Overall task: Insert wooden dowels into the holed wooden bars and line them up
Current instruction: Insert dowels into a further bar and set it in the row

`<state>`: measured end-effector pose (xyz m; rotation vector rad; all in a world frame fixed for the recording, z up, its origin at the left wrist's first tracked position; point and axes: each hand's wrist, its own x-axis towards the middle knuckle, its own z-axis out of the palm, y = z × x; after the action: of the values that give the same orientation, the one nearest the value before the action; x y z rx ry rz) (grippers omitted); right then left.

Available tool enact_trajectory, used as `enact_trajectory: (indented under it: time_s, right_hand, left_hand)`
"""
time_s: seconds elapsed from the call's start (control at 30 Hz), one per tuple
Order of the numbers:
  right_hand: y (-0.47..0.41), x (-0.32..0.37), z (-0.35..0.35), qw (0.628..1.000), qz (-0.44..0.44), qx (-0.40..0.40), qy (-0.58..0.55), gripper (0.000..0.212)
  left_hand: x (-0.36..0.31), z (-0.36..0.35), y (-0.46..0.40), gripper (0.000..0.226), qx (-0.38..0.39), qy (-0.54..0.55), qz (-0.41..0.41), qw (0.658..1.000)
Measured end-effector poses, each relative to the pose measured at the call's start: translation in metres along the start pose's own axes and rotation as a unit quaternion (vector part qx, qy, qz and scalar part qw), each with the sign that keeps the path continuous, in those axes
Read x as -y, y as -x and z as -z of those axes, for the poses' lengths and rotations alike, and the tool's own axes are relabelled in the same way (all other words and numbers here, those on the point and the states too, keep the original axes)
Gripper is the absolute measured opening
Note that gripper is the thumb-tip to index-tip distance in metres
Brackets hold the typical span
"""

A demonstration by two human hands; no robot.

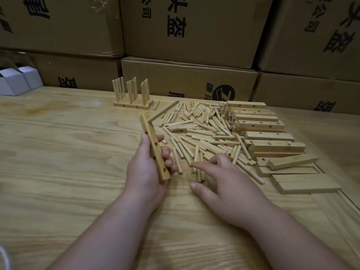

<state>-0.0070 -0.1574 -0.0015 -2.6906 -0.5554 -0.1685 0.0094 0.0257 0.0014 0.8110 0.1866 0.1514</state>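
Holed bar (154,148) held upright-tilted over worktop (58,152) middle, one dowel (163,113) stuck in top hole, angled right. Left hand (150,168) grips bar – fingers curled round lower half. Right hand (224,184) spread, fingertips on loose dowel pile (204,131) just right of bar. Bar stack (263,129) toward right edge. Finished bars with standing dowels (132,94) near far edge. Cardboard boxes (191,30) behind.

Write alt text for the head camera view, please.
A person's left hand grips a holed wooden bar with one dowel inserted at its far end, while the right hand reaches into a pile of loose dowels. Finished bars stand behind.
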Motion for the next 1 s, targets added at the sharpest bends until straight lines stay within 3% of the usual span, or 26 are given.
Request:
enact_trajectory:
  time_s: [0.23,0.43,0.73,0.9,1.0]
  right_hand:
    - [-0.004,-0.001,-0.002,0.997,-0.045,-0.050,0.047,0.035]
    - [-0.007,-0.008,-0.002,0.987,-0.121,-0.091,0.050,0.043]
    - [-0.007,-0.007,0.003,0.983,-0.160,-0.072,0.057,0.031]
    - [-0.008,-0.007,0.006,0.977,-0.197,-0.058,0.049,0.043]
    - [-0.006,-0.009,0.009,0.978,-0.194,-0.054,0.051,0.039]
  left_hand:
    - [0.003,-0.001,0.000,0.043,0.012,-0.029,0.001,1.000]
    - [0.002,0.000,0.002,0.044,0.020,-0.043,0.002,0.999]
    - [0.001,-0.001,0.003,0.042,0.017,-0.063,0.004,0.998]
    - [0.002,-0.001,0.003,0.043,0.015,-0.067,0.008,0.998]
    - [0.002,-0.001,0.003,0.043,0.018,-0.070,0.010,0.997]
